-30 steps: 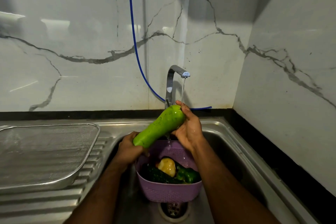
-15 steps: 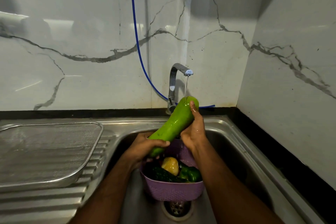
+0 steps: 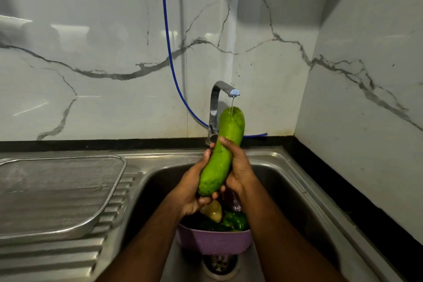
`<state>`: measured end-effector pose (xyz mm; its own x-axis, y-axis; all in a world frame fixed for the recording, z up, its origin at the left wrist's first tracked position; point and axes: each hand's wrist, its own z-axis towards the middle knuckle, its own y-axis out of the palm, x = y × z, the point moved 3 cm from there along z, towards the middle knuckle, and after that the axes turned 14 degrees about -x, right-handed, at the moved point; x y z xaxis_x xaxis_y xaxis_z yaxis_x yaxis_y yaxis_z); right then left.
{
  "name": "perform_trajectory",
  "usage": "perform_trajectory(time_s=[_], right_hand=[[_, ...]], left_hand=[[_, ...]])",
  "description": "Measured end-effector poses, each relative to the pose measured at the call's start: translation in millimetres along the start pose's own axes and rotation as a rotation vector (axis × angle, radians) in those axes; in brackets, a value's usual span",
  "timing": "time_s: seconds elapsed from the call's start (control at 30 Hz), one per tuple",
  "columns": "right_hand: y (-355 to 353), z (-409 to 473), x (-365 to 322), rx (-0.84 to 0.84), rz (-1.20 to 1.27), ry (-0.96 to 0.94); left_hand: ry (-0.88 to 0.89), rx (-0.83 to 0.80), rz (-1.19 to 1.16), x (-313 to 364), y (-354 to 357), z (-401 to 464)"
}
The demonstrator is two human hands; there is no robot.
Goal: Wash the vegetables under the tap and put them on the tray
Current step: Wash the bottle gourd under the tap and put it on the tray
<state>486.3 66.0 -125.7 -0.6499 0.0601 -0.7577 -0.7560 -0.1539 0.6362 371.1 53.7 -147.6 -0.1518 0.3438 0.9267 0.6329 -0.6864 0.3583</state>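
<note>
Mesh tray (image 3: pixel 68 226): a steel tray with a fine mesh floor and rounded corners, resting on the ribbed draining board (image 3: pixel 57 256) at the left of the sink unit; nothing lies in it.
Blue hose (image 3: pixel 168 52): runs down the marble wall, curves behind the tap and ends along the black upstand to its right.
Left hand (image 3: pixel 190 192): cups the lower end of the gourd from the left and beneath, fingers curled round it, fingertips showing on the near side of its base.
Bottle gourd (image 3: pixel 220 155): long, light green and wet, held nearly upright over the basin, its top leaning slightly right and directly under the spout; both hands grasp its lower half.
Tap (image 3: pixel 217 107): chrome, square-bent spout, standing at the back edge of the sink; a thin stream of water (image 3: pixel 232 104) falls from the nozzle onto the top of the gourd.
Right hand (image 3: pixel 238 167): wraps the middle of the gourd from the right, fingers clasped across its front, thumb side hidden behind it.
Basket (image 3: pixel 215 241): a purple perforated plastic one, standing in the sink basin (image 3: pixel 297 201) just behind the drain (image 3: pixel 219 263), below the hands.
Basket contents: a yellowish potato (image 3: pixel 212 210) touching the left hand's fingers, a green capsicum (image 3: pixel 235 221) to its right, and darker green vegetables that I cannot identify.
</note>
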Motion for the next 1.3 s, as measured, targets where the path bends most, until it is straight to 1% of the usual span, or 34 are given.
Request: perform_trajectory(time_s=[0.03, 0.07, 0.1, 0.13, 0.23, 0.3, 0.33, 0.4, 0.5, 0.53, 0.6, 0.63, 0.7, 0.73, 0.8, 0.87, 0.9, 0.97, 1.03, 1.07, 1.13, 1.17, 1.23, 1.3], right_hand=[[-5.2, 3.2, 2.7, 0.125, -0.127, 0.002], [-10.1, 5.7, 6.2, 0.212, -0.238, -0.004], [-12.7, 7.1, 10.1, 0.258, -0.309, -0.011], [-14.1, 7.2, 13.3, 0.270, -0.341, -0.004], [-19.8, 10.3, 13.0, 0.276, -0.380, -0.019], [-18.2, 10.0, 8.6, 0.256, -0.513, -0.015], [-16.4, 7.7, 6.2, 0.250, -0.632, -0.001], [-9.8, 1.8, 1.6, 0.229, -0.934, -0.007], [-0.2, -4.4, -1.6, 0.215, -1.449, -0.057], [2.7, -5.5, -1.8, 0.209, -1.558, -0.059], [7.4, -5.2, -2.8, 0.185, -1.626, -0.078], [9.6, -5.0, -3.6, 0.167, -1.643, -0.085], [14.8, -5.8, -5.7, 0.123, -1.726, -0.067], [16.9, -5.9, -5.4, 0.103, -1.792, -0.057], [18.8, -7.1, -2.0, 0.063, -1.918, -0.021], [17.9, -7.8, 0.8, 0.036, -1.985, 0.005], [16.8, -8.5, 1.4, 0.018, -1.996, 0.003], [10.4, -10.6, 1.0, -0.037, -1.975, -0.005], [-3.9, -13.8, -2.6, -0.068, -1.915, 0.011], [-13.4, -15.4, -5.6, -0.046, -1.878, 0.028], [-31.7, -19.5, -15.8, 0.065, -1.756, 0.027], [-37.3, -21.4, -21.5, 0.118, -1.645, -0.019], [-40.3, -23.9, -28.8, 0.166, -1.329, -0.141], [-32.5, -20.4, -27.6, 0.203, -0.982, -0.169]], left_hand=[[0.025, 0.110, 0.071, -0.4, 1.5, 1.9], [0.055, 0.200, 0.125, -2.0, 1.9, 3.8], [0.087, 0.262, 0.163, -3.8, 0.1, 6.8], [0.112, 0.300, 0.198, -4.2, -0.9, 8.6], [0.121, 0.312, 0.389, -3.4, -7.9, 8.4], [0.131, 0.306, 0.447, -3.9, -9.0, 9.2], [0.138, 0.296, 0.459, -4.5, -6.7, 9.9], [0.171, 0.297, 0.425, 0.3, -3.9, 8.7], [0.248, 0.326, 0.172, 6.2, -11.0, 1.5], [0.266, 0.313, 0.110, 6.0, -14.0, -0.8], [0.341, 0.314, 0.055, 7.3, -15.9, -4.9], [0.399, 0.357, 0.018, 9.6, -17.1, -5.9], [0.513, 0.516, -0.093, 18.9, -20.4, -9.8], [0.551, 0.593, -0.108, 23.5, -24.1, -12.6], [0.553, 0.679, 0.005, 28.2, -32.4, -18.5], [0.451, 0.674, 0.131, 28.9, -39.3, -20.7], [0.397, 0.672, 0.164, 29.3, -41.7, -21.6], [0.344, 0.702, 0.165, 31.0, -45.3, -21.3], [0.327, 0.722, 0.069, 29.9, -50.5, -19.0], [0.322, 0.723, -0.012, 27.6, -53.7, -18.7], [0.301, 0.705, -0.180, 22.6, -60.7, -19.5], [0.292, 0.690, -0.245, 21.2, -64.8, -19.1], [0.267, 0.615, -0.323, 21.4, -67.8, -18.4], [0.223, 0.505, -0.355, 20.1, -64.1, -15.7]])
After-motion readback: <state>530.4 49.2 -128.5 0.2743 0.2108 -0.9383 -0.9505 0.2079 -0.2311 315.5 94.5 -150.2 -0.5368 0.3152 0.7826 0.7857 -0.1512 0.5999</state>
